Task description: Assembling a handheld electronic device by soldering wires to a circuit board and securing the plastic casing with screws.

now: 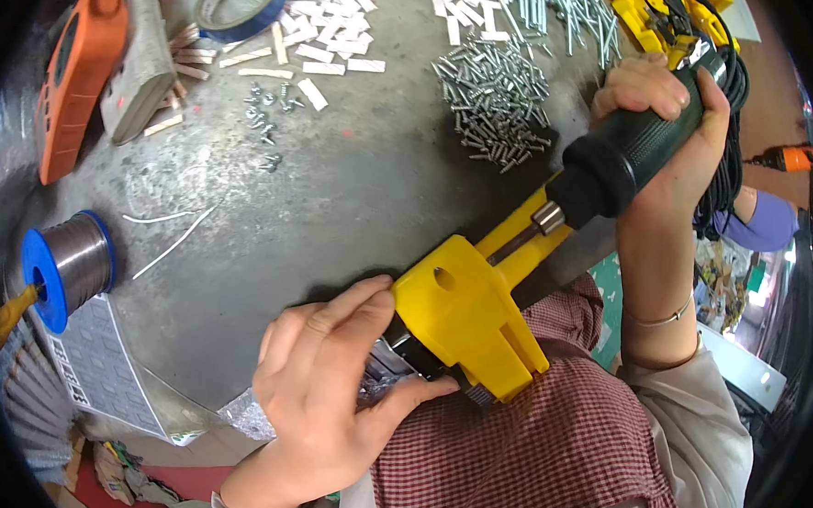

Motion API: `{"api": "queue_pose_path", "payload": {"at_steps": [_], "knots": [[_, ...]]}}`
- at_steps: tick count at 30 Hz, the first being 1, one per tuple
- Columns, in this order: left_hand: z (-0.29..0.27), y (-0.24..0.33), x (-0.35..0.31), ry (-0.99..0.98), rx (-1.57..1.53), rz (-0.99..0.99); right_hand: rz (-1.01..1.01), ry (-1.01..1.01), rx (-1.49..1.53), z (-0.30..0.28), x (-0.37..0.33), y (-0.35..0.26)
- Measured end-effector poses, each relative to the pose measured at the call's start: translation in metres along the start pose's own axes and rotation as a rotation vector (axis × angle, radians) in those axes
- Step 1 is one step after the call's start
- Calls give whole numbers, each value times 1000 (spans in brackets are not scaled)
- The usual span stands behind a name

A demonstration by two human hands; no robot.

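Observation:
My left hand (321,378) is closed around the black and metallic end of a yellow plastic tool housing (460,306), its thumb along the lower side. The housing lies tilted at the table's near edge, with a long yellow arm stretching up to the right. My right hand (671,120) is wrapped around a dark electric screwdriver (640,150) with a ribbed grip. Its bit (516,244) points down-left along the yellow arm and meets the housing's upper right side. Whether a screw sits at the tip, I cannot tell.
Short screws (495,102) are heaped beyond the housing, long screws (564,7) behind them. White strips (330,28), blue tape (237,10) and an orange tool casing (80,82) lie at the back. A solder wire spool (80,257) stands left. Black cable (732,145) hangs at right.

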State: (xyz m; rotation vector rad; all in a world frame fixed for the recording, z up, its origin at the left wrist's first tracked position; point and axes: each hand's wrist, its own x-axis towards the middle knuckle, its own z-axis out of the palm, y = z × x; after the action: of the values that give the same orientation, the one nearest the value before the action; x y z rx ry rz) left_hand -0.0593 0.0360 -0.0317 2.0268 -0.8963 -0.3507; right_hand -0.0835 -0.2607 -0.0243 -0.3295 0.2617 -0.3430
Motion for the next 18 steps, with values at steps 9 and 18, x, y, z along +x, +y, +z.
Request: {"api": "queue_pose_path", "payload": {"at_steps": [9, 18], "knots": [[4, 2, -4, 47, 20, -36, -94, -27, -133, 2, -6, 2], [21, 17, -31, 201, 343, -20, -222, 44, -176, -10, -58, -6]]}}
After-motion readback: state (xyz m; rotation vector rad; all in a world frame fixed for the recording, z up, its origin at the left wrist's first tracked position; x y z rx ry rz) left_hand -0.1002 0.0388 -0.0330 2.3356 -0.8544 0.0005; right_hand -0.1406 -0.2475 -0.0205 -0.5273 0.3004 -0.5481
